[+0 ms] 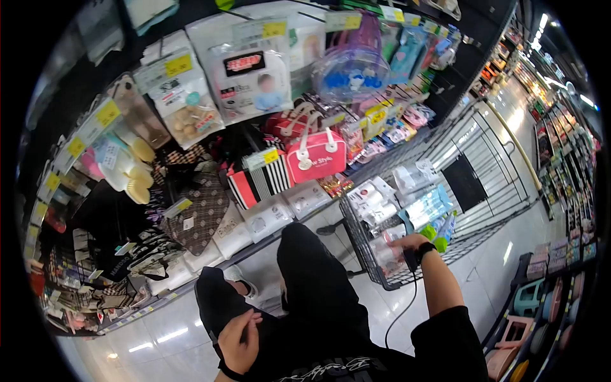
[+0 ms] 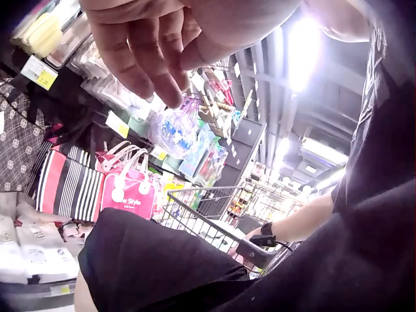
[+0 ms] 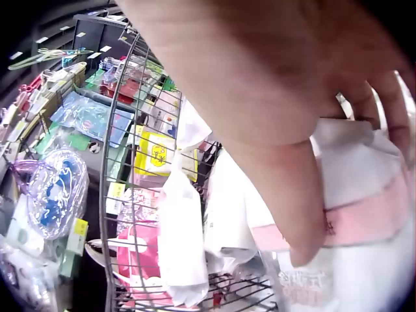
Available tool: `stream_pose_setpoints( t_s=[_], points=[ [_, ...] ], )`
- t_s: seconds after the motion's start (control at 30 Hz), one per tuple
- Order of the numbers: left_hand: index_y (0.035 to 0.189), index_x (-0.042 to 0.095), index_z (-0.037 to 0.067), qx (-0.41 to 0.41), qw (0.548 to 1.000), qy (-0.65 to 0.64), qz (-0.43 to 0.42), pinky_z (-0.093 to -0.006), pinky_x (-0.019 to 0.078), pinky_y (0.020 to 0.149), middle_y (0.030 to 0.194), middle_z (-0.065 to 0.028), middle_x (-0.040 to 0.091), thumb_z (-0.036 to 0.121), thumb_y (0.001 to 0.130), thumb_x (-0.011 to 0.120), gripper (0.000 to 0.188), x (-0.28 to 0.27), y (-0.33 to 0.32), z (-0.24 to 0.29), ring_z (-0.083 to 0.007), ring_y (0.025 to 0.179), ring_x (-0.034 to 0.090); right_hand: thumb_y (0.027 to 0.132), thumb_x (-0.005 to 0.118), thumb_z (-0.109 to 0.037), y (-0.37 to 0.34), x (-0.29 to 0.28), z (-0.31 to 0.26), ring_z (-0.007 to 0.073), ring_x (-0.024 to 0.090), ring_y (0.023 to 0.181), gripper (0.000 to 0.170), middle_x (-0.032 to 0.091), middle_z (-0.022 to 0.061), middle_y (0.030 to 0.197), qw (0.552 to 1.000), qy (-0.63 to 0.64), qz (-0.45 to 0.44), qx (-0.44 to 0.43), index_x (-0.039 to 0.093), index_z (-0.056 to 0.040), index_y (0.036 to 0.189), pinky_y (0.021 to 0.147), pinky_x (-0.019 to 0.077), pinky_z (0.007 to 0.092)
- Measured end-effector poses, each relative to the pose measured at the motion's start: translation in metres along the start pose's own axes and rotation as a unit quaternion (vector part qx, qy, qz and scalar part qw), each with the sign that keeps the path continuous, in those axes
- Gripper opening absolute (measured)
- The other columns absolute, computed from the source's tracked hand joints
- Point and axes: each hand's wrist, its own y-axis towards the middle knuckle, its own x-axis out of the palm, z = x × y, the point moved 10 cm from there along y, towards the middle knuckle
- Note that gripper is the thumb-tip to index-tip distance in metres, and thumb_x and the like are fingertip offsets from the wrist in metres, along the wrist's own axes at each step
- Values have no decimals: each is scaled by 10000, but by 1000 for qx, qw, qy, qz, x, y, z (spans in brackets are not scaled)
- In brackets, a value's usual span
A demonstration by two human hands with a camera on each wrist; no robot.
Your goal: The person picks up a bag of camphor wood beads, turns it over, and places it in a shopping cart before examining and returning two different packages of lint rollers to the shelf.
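In the right wrist view, my right hand (image 1: 410,245) holds a soft white packet with a pink band (image 3: 370,211), thumb across its front and fingers round the far side. The packet is inside the wire shopping cart (image 1: 384,282). Beside it in the cart lie white packets (image 3: 182,237), a light blue pack (image 1: 425,207) and a green-and-blue pack (image 1: 445,232). My left hand (image 1: 240,340) hovers over my lap, fingers loosely bent, with nothing in it.
Shelves on the left carry a pink handbag (image 1: 316,157), a striped bag (image 1: 261,181) and a hanging packet of cotton goods (image 1: 248,83). White packs (image 1: 267,219) line the lowest shelf. Plastic stools (image 1: 528,297) stand on the right, across the tiled floor (image 1: 324,254).
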Motion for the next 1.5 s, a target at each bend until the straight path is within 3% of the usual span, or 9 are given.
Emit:
stream_pose_setpoints(
  t_s=[0.23,0.37,0.5,0.63,0.87,0.97,1.17,1.33,1.5],
  points=[
    [1122,697,-3,53,998,-22,-18,-346,601,763,949,-132,760,-53,871,674,257,-8,10,12,-273,851,756,601,951,-220,-55,0,-58,256,735,785,610,735,201,1010,962,-167,79,-202,690,117,1038,652,599,369],
    [1242,646,14,91,993,14,-79,-337,583,845,1081,-104,750,-11,915,658,329,-10,8,10,-243,966,739,598,911,-212,-156,-25,-103,331,719,936,666,720,223,1044,835,-331,293,-328,653,70,1143,829,568,383],
    [1268,646,30,111,991,62,-40,-410,564,862,1154,-158,705,60,928,683,344,-21,-7,-2,-343,972,703,603,867,-148,-295,-26,-145,371,701,917,694,712,212,1013,810,-204,311,-452,582,34,1208,807,550,398],
    [1276,648,50,28,999,-21,-39,-414,559,874,1148,-168,698,121,933,694,354,-35,8,2,-360,996,687,665,840,-76,-420,46,-200,301,709,898,742,712,171,1001,772,-180,235,-563,508,-20,1326,801,553,384],
    [1558,299,13,79,990,-63,-98,-450,367,1161,1500,-248,439,353,776,878,1031,-54,35,50,-405,1382,458,693,922,-205,-533,249,-240,214,664,1067,946,696,132,1099,741,-264,-55,-615,434,-49,1489,943,508,353],
    [1549,296,-19,39,979,-195,-47,-419,380,1142,1475,-226,468,242,802,855,968,-74,35,31,-320,1370,482,733,914,-251,-565,312,-245,236,654,1116,959,664,152,1213,640,-322,-66,-694,402,-31,1514,1009,483,338],
    [1528,309,-17,-113,922,-368,-44,-396,392,1133,1431,-151,530,99,918,713,740,-94,7,-15,-244,1339,507,843,811,-124,-592,371,-238,269,663,1099,893,645,174,1209,627,-160,-182,-740,293,-68,1568,900,544,390],
    [1501,344,-12,-47,893,-446,47,-384,435,1097,1410,-123,538,124,991,642,605,-124,-5,-24,-217,1306,531,833,823,-108,-546,410,-216,252,635,1181,986,581,207,1349,712,-164,-231,-643,206,-25,1598,963,522,375],
    [1460,398,-26,-17,884,-444,145,-383,415,1102,1395,-122,546,150,999,640,550,-143,-21,-56,-212,1279,538,885,763,-105,-543,439,-197,248,645,1159,815,624,193,1297,643,-187,-276,-689,301,3,1547,959,519,373]
  ],
)
